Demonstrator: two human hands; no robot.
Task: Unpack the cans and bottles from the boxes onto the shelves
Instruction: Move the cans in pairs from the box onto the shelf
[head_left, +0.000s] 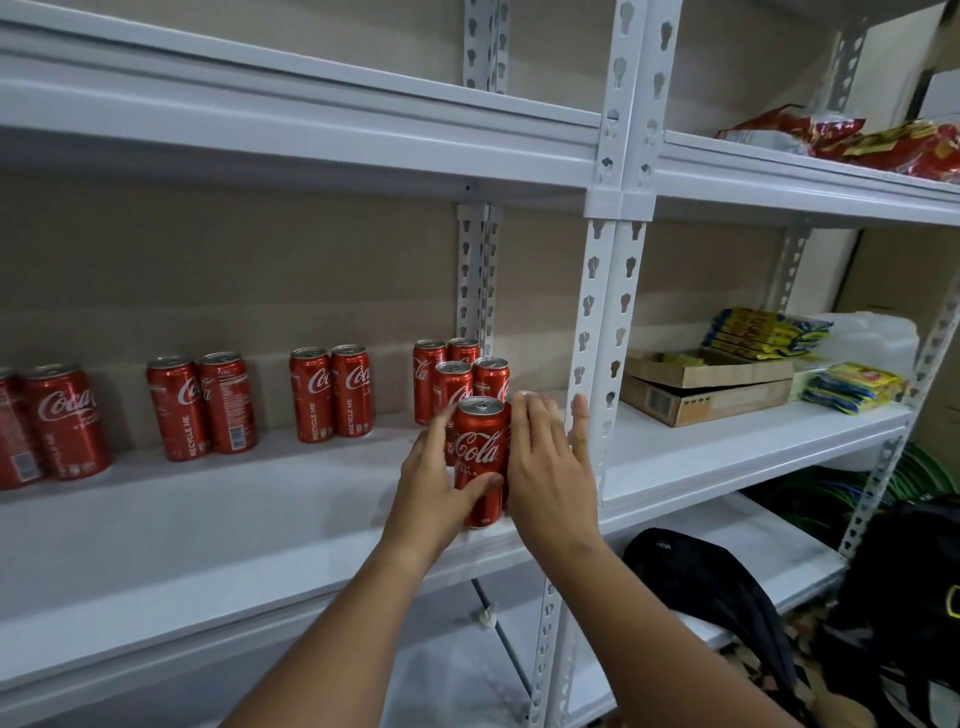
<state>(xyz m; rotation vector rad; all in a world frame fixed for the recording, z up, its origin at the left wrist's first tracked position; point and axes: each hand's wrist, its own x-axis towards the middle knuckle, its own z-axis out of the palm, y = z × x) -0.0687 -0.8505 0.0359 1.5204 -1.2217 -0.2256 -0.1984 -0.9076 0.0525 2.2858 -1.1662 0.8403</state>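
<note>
Red cola can (480, 457) at white metal shelf (260, 519) front edge, ahead of can cluster; left hand (434, 486) fingers wrap it for steadying; right hand (550, 467) fingers straight, flat alongside.

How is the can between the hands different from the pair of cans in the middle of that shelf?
The front can stands at the shelf's front edge, with the left hand gripping it and the right hand flat beside it; the middle pair stands further back, untouched. The front can shows its full logo; the pair shows partial logos and "RECYCLE ME". All are upright red cola cans.
</note>
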